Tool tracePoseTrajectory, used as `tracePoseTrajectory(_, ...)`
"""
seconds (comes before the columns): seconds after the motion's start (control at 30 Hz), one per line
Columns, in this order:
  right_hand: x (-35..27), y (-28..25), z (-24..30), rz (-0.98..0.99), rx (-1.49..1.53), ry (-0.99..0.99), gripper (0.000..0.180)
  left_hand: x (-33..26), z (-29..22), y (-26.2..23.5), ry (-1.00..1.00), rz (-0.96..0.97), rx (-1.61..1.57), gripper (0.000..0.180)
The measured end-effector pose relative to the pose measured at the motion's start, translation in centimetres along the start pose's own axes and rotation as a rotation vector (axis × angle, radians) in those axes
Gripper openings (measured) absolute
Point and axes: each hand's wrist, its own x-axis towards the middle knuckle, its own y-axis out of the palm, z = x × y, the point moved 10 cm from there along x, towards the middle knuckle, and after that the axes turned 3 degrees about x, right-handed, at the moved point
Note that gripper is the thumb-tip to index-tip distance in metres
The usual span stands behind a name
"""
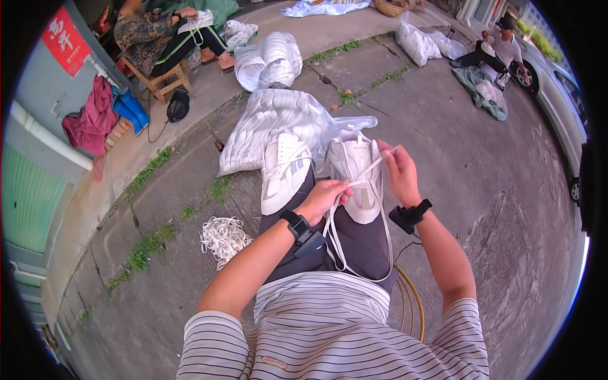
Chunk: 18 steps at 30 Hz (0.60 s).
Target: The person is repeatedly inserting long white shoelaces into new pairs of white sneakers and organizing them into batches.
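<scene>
Two white sneakers rest on my lap. The right sneaker (364, 197) has its toe toward me, and a white shoelace (336, 244) runs through its lower eyelets and hangs down over my leg. My left hand (324, 197) is closed with a stretch of the lace pinched at the sneaker's left side. On the far right side, my right hand (400, 170) pinches the lace's other part between thumb and finger and holds it taut. The left sneaker (285, 172) has a lace across it and grey side stripes; neither hand touches it.
A clear plastic bag of white shoes (253, 130) lies just beyond my knees, with another bag (272, 60) behind it. A heap of white laces (225, 239) is on the ground at left. One person (168, 44) sits at far left, another (500, 50) near a car (560, 107).
</scene>
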Motion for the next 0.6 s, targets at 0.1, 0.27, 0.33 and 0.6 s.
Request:
tracePoseTrajectory(0.1, 2.0, -4.5, -1.9, -0.043, -0.133, 0.039, 0.022, -0.2, -0.1, -0.2, -0.002, 0.006, 0.024, 0.031)
tracePoseTrajectory(0.27, 4.9, -15.8, -3.5, -0.268, -0.080, 0.068, 0.028, -1.1, 0.1, -1.7, 0.026, 0.013, 0.059, 0.031)
tracePoseTrajectory(0.33, 5.4, -22.5, -4.1, -0.396, -0.152, 0.095, 0.029, -1.6, 0.0, -2.6, 0.038, 0.007, 0.070, 0.031)
tracePoseTrajectory(0.6, -1.4, -41.2, -8.5, -1.112, 0.207, 0.185, 0.024, -2.2, 0.3, -3.2, 0.027, 0.042, 0.159, 0.031)
